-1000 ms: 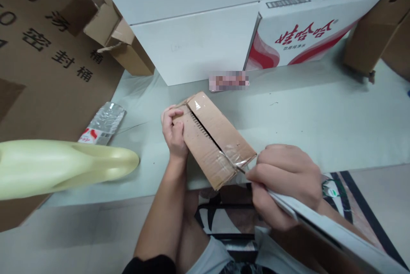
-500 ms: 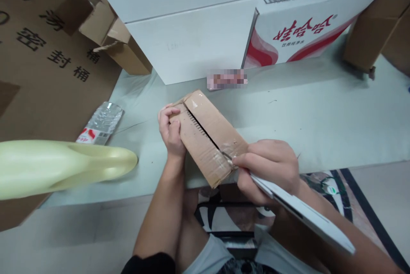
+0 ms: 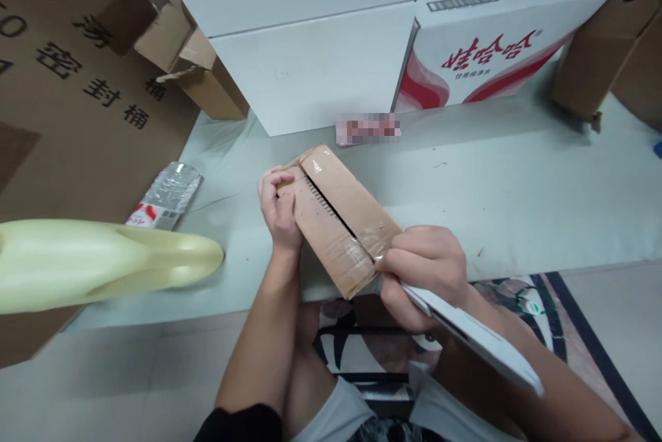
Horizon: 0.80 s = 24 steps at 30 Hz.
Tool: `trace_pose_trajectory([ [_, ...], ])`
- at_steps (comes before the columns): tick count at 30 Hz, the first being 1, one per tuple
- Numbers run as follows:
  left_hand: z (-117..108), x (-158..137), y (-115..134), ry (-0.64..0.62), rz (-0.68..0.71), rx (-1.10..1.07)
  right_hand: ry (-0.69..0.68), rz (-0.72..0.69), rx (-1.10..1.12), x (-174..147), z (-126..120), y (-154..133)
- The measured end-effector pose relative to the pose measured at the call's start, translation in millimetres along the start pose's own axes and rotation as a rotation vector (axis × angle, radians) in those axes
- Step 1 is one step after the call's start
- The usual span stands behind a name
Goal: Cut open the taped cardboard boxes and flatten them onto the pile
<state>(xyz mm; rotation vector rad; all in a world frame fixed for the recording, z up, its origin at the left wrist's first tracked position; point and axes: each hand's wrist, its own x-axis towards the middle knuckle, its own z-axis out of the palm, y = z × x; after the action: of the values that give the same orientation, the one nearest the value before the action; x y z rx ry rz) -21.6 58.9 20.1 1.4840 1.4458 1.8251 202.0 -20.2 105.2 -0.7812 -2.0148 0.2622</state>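
I had a single view, from a head-worn camera. It looked forward and down across the desk (image 3: 527,183), from close behind and above its near edge.

Upper left in the frame, I can read "X50", "汤" and "密封桶" in black on a big brown carton (image 3: 93,142); upper right, red "娃哈哈" marks a white box (image 3: 480,49).

Counted: two hands (image 3: 282,211) (image 3: 429,276), one tool (image 3: 483,340), one bottle (image 3: 170,194), one pink item (image 3: 368,129), one table (image 3: 543,180); at least four brown boxes (image 3: 336,218) and two white boxes (image 3: 315,76) seen.
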Motion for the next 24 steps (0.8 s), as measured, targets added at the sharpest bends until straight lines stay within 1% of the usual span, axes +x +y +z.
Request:
trace_pose_trajectory([
  [9, 0.2, 0.0, -5.0, -0.003, 0.004, 0.018, 0.141, -0.065, 0.041, -0.7, -6.5, -1.0],
  [11, 0.6, -0.1, -4.1, 0.004, 0.004, 0.003, 0.110, -0.037, 0.038, -0.7, -6.6, 1.2],
  [13, 1.0, 0.0, -2.7, 0.006, -0.003, -0.004, 0.045, -0.016, 0.044, -0.3, -7.2, 2.8],
  [15, 1.5, 0.1, -1.6, 0.006, -0.009, 0.003, 0.001, -0.019, 0.053, 0.2, -8.7, 2.7],
  [20, 2.3, 0.1, 0.1, 0.015, -0.023, -0.009, 0.055, -0.034, 0.056, 2.4, -14.3, -2.3],
  [24, 1.8, 1.0, -0.2, 0.013, -0.029, -0.022, 0.039, -0.027, 0.094, 1.2, -25.4, -7.5],
])
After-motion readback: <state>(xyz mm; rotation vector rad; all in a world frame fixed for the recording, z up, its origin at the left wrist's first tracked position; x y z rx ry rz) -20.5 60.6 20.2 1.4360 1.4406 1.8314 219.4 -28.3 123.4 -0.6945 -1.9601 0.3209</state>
